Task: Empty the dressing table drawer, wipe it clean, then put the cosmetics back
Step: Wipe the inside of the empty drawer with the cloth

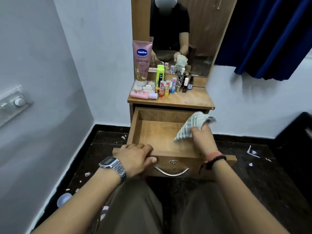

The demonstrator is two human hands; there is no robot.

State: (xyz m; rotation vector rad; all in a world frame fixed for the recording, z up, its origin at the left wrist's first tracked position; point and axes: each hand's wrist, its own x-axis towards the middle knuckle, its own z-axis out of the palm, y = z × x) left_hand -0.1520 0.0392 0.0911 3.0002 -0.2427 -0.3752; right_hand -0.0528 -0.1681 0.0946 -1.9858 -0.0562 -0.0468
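The wooden drawer of the dressing table is pulled out and holds no cosmetics. My left hand grips its front edge at the left, fingers curled over the rim. My right hand is inside the drawer at its right side, shut on a striped grey-green cloth pressed against the right inner wall. The cosmetics stand on the table top: a tall pink Vaseline tube, a green bottle, a pink bottle lying flat, several small lip balms and nail polish bottles.
A mirror rises behind the table top. White walls close in at left and behind; a switch panel is on the left wall. A blue curtain hangs at right. The dark floor carries paper scraps. My knees sit below the drawer.
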